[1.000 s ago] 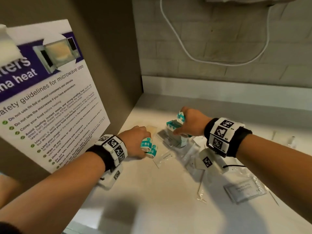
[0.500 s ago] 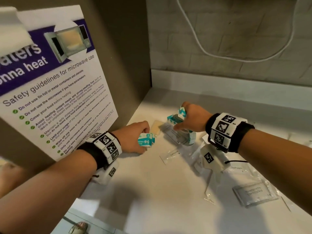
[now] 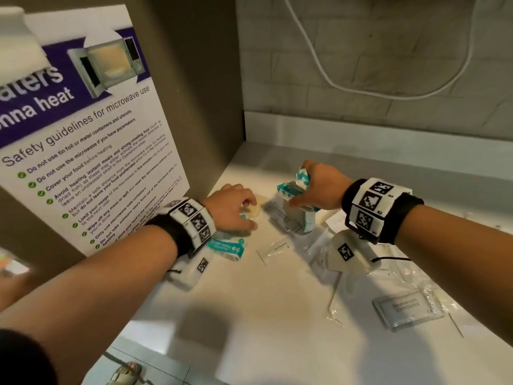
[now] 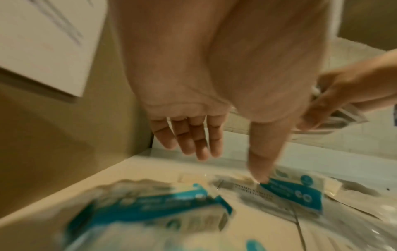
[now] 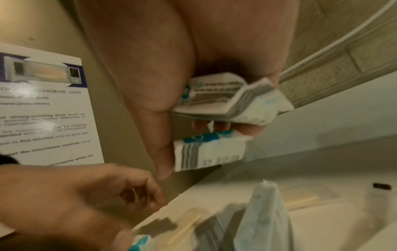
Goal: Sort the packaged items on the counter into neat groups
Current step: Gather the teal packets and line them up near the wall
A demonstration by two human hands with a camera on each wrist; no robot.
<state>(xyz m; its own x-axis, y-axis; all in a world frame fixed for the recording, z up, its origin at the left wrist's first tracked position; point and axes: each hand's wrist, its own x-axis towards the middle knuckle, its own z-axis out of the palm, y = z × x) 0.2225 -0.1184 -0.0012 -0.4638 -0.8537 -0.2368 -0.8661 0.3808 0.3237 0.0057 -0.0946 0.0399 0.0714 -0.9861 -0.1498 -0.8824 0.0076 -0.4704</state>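
**Teal packets being gathered at the counter's left corner**

Right hand (image 3: pixel 323 187) grips a bundle of teal-and-white packets (image 5: pixel 225 100), fingers curled round them and thumb (image 5: pixel 163 152) pressed on the lower one. Judged: same-kind items collected in one fist so they can be set down as one group.

Left hand (image 4: pixel 206 101) is empty, fingers (image 4: pixel 191 137) extended and relaxed, hovering over a loose teal packet (image 4: pixel 294 193) beside the side wall. One more teal packet (image 3: pixel 226 247) lies below the left wrist.

Materials: packets are thin, crinkly printed film, flat and pillow-shaped. Clear sachets, including a shampoo sachet (image 3: pixel 406 311) and a toothpaste sachet (image 3: pixel 279 247), lie scattered to the right on the smooth pale counter (image 3: pixel 249 315); slippery, glossy, likely to slide.
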